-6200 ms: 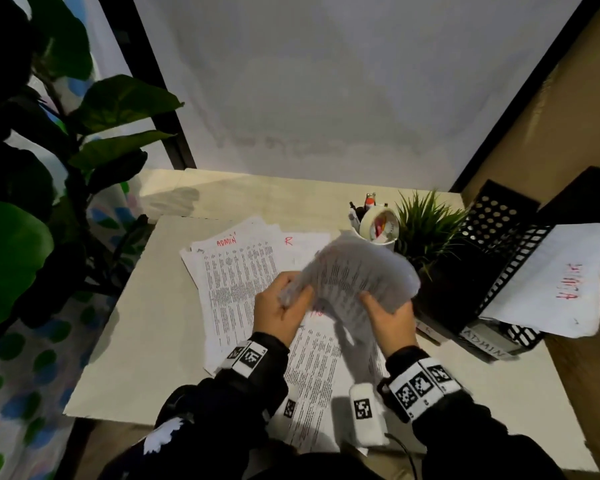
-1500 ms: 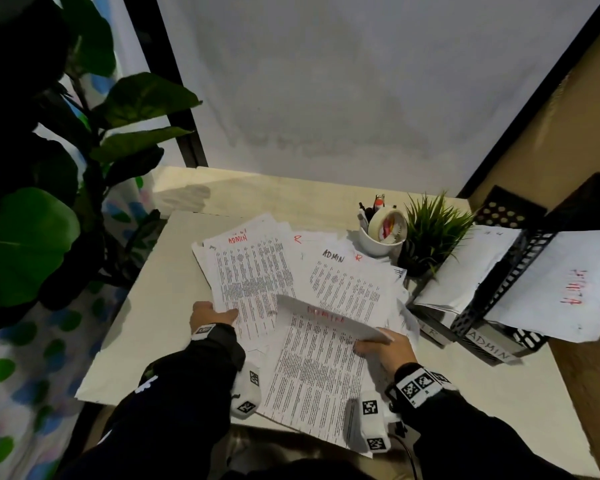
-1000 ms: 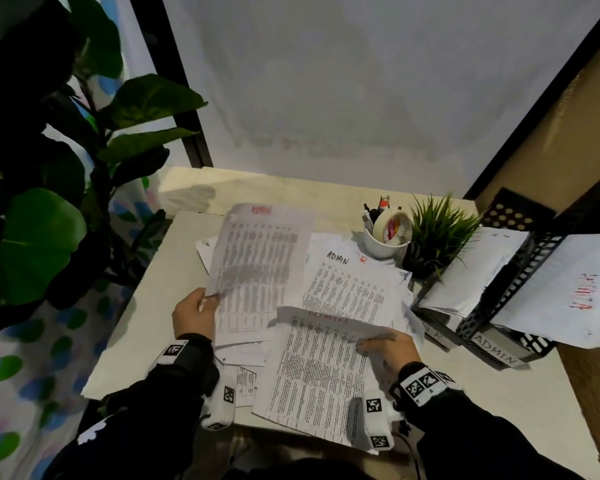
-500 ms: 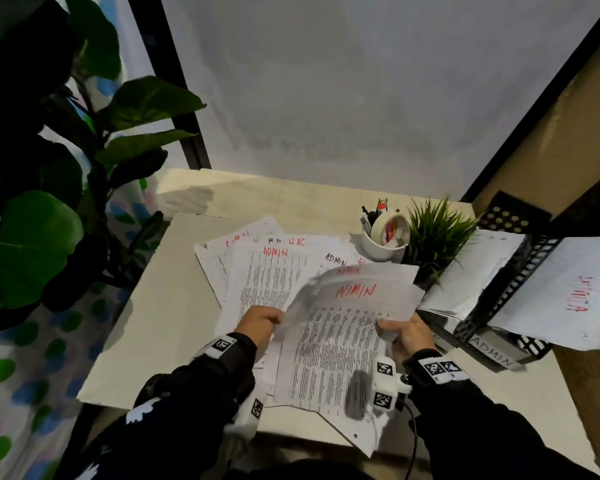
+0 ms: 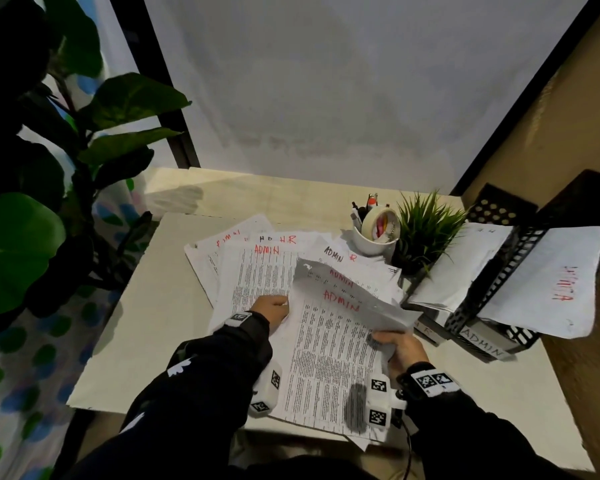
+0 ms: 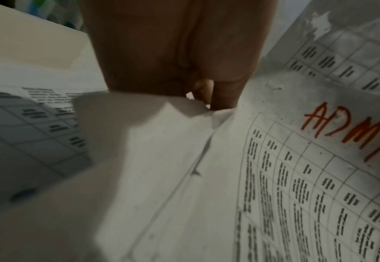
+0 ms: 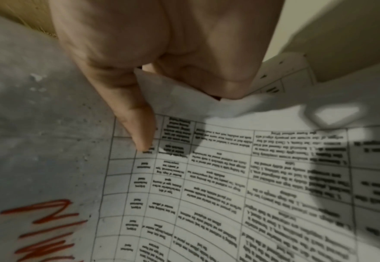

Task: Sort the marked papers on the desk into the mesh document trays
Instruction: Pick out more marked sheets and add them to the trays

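Both hands held the top sheets marked ADMIN in red [image 5: 340,299]. The right hand [image 5: 400,348] pinched their right edge, thumb on top and fingers curled beneath; in the right wrist view the thumb [image 7: 137,124] pressed down on the printed table of the sheet [image 7: 229,177], with a folded corner tucked between thumb and palm. The left hand [image 5: 272,308] gripped the opposite, left edge, its fingers curled over the paper; the left wrist view showed that hand [image 6: 173,53] closed on a bent edge of the sheet [image 6: 274,177], the red lettering just to the right of the grip. Between the two grips the upper sheet bowed upward, lifted off the page below it.

Beneath and beyond the hands lay the spread pile of marked papers [image 5: 257,268] on the desk [image 5: 146,323], overlapping one another, with ADMIN and H.R written at their far ends. Past the pile, beyond the right hand, stood a white cup [image 5: 371,242] with pens and a roll of tape [image 5: 383,223] resting in it, and just right of it a small grassy plant [image 5: 426,230]. To the right of the right hand stood the black mesh document trays [image 5: 478,313], tilted, with white sheets already in them [image 5: 548,282]; one front label read ADMIN [image 5: 482,342]. Well to the left of the left hand rose a large-leafed plant [image 5: 49,168].
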`<state>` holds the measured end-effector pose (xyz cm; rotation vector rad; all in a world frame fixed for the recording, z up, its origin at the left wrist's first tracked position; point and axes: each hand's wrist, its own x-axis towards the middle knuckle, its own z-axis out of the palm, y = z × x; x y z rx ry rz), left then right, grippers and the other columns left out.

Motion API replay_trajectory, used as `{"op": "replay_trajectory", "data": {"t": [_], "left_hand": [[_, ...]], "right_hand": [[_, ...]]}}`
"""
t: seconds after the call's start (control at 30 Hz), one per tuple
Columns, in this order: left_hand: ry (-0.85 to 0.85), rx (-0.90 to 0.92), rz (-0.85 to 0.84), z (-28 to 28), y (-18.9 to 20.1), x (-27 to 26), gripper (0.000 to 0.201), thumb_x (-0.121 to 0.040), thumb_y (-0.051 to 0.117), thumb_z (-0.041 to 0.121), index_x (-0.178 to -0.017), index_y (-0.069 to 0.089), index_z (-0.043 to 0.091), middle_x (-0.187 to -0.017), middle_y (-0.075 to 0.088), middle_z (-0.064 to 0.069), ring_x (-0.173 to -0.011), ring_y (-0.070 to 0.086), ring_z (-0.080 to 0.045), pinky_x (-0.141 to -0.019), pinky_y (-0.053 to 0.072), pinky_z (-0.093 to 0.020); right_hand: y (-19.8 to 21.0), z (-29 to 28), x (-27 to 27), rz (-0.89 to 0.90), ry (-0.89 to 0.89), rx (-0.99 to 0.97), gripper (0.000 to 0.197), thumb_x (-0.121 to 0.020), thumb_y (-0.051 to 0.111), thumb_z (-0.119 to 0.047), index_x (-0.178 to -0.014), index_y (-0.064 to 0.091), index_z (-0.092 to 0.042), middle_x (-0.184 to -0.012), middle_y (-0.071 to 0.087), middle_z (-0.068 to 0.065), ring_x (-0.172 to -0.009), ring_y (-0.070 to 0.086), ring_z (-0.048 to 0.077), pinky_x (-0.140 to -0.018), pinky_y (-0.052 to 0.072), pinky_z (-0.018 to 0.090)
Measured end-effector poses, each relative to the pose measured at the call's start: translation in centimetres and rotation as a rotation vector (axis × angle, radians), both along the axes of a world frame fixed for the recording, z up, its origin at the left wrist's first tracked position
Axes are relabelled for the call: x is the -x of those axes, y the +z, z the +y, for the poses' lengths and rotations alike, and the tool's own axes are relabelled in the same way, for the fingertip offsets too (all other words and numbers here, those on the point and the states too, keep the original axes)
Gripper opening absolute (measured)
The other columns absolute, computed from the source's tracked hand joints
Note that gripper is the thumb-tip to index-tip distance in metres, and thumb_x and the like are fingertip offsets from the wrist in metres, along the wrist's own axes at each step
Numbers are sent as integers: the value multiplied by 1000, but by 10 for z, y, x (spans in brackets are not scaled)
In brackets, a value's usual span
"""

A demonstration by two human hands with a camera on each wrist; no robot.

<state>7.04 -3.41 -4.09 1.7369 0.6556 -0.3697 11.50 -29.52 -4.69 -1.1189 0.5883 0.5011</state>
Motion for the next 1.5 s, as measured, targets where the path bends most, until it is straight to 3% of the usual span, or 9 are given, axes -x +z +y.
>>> {"op": "replay_trajectory", "data": {"t": [0.13,0.33,0.5,0.73,0.83,1.0,1.17,1.3,1.5], "left_hand": [[140,57,-68,13,2,6,8,-75,56,17,-73,63,18,-80,57,-13,-79,53,-22,-75,41,-35],[347,184,-149,21,30,15,37,-85,40,-18,-67,57,9,-74,55,-8,-88,47,-24,-74,39,-29],[222,154,-52,8,37,18,41,-84,31,-22,-109,60,-7,-96,60,-7,-99,54,-26,-84,49,-28],[213,-393,71,24,14,28,39,-80,42,-11,-103,68,6,-122,62,-17,-114,57,-33,-100,44,-38],[284,-564,281,40,12,33,40,-80,58,12,-120,54,9,-129,46,-18,-118,47,-38,-99,41,-40],[245,-660,448,42,4,36,85,-65,77,45,-125,36,1,-129,41,-19,-121,42,-38,-99,38,-47],[403,-611,377,50,2,45,81,-67,81,23,-126,30,-1,-127,47,-23,-117,49,-42,-96,44,-50],[432,-554,225,65,9,56,55,-79,68,11,-122,36,3,-122,58,-24,-109,58,-41,-91,45,-44],[374,-627,73,77,28,70,31,-90,50,10,-119,58,3,-120,62,-24,-107,57,-39,-90,44,-37]], "right_hand": [[1,-2,-6,38,34,13,69,-46,66,13,-114,57,1,-90,64,19,-77,63,32,-67,56,39],[7,8,-28,-53,70,88,28,-67,60,19,-88,67,1,-73,71,11,-76,62,30,-62,53,32],[10,23,-37,-89,109,162,37,-62,66,13,-99,66,5,-91,67,20,-82,64,35,-72,52,35],[4,12,-41,-15,171,331,37,-94,47,-11,-129,49,0,-79,51,-2,-69,49,13,-65,45,28],[7,8,-31,-71,202,249,24,-97,39,-13,-103,61,-6,-76,59,5,-62,58,18,-59,49,28],[2,3,-21,-19,355,360,38,-71,75,-32,-101,70,-9,-76,62,-1,-60,62,13,-52,53,17],[8,5,-17,-7,211,319,53,-71,45,25,-109,64,-6,-51,59,4,-60,55,27,-57,44,31],[6,9,-14,-35,129,159,74,-50,46,28,-109,61,-14,-74,59,13,-74,53,33,-60,43,35],[20,14,-10,16,187,200,27,-65,49,25,-77,60,3,-69,60,12,-64,54,29,-65,47,32]]}}
